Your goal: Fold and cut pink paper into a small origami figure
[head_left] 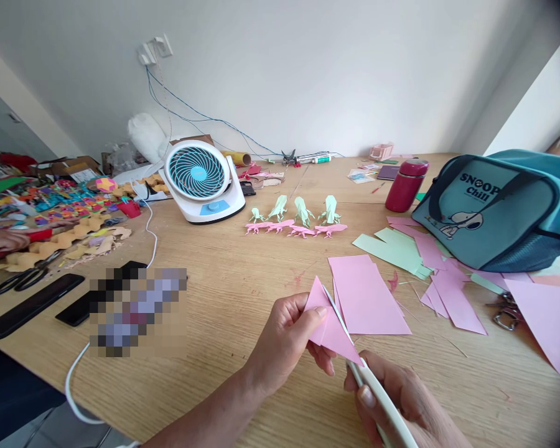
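The left hand (pixel 287 323) pinches a pink paper triangle (pixel 340 341) above the wooden table (pixel 224 298), near centre; the right hand (pixel 404 386) is clamped around scissors (pixel 383 398). Far left, a fan (pixel 198 173) fronts the white wall (pixel 308 74). Right, a blue bag (pixel 525 214) reads "SNOOP" and "Chill" (a strap (pixel 516 185) crosses alongside). A pixelated patch (pixel 140 311) obscures something near left.

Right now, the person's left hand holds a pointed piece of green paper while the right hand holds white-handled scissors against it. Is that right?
Not quite: the pointed piece of paper is pink, not green, as the head view shows. The rest stands: the person's left hand holds it, and the right hand holds the white-handled scissors against it.
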`<action>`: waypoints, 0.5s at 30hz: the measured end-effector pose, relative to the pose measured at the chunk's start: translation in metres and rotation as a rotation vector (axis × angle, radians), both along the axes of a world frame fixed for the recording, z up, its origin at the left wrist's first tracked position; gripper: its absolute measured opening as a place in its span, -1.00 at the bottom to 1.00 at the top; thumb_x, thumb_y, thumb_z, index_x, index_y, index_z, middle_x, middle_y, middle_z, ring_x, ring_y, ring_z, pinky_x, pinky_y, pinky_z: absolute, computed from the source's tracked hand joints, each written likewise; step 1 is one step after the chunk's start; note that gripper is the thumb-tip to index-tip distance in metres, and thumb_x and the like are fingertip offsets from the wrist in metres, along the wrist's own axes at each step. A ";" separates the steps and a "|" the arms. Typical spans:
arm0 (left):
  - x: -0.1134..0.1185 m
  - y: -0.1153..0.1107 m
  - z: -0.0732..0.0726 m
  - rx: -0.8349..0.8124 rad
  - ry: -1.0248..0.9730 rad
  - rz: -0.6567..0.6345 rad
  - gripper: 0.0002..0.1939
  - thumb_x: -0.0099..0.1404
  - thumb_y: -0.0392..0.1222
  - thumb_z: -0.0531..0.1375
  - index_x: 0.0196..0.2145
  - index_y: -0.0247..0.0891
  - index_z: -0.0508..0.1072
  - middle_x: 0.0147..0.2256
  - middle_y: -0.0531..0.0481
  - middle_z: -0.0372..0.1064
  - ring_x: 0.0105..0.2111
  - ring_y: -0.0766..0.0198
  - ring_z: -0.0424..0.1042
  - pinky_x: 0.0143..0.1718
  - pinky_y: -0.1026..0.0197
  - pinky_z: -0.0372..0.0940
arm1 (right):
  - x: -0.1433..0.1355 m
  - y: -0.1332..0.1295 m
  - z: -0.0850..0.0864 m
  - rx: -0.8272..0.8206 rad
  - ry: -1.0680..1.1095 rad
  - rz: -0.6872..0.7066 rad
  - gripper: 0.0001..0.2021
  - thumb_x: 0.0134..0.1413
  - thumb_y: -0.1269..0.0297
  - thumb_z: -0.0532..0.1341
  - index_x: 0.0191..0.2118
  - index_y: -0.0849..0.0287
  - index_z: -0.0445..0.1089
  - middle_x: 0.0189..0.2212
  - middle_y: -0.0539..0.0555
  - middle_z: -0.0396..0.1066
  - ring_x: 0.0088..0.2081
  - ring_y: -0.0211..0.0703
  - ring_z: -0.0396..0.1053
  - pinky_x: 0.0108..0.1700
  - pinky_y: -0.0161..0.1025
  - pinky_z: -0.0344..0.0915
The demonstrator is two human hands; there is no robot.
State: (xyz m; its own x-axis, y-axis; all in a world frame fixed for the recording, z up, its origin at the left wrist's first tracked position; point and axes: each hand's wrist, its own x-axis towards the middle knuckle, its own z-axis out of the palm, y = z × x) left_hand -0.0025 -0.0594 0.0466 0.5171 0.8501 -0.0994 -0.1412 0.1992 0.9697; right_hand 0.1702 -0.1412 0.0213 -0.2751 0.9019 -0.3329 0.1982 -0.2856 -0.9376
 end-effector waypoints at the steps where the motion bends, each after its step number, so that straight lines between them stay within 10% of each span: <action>1: 0.000 -0.001 -0.001 -0.002 0.002 -0.007 -0.68 0.34 -0.09 0.13 -0.49 -0.36 0.40 -0.59 0.00 0.38 -0.64 0.38 0.35 -0.62 0.35 0.36 | 0.000 0.001 0.000 0.008 -0.003 0.005 -0.35 -0.04 -0.46 0.07 -0.41 0.15 0.30 -0.59 -0.07 0.12 -0.52 -0.26 0.07 -0.47 -0.33 0.07; 15: 0.005 -0.006 0.008 0.048 0.137 0.086 -0.51 0.39 0.06 0.03 -0.56 -0.33 0.35 -0.69 -0.01 0.35 -0.71 0.34 0.37 -0.66 0.38 0.23 | -0.002 0.002 0.010 0.010 -0.061 -0.004 -0.34 -0.09 -0.50 0.06 -0.51 0.12 0.26 -0.56 0.00 0.17 -0.48 -0.20 0.14 -0.46 -0.31 0.16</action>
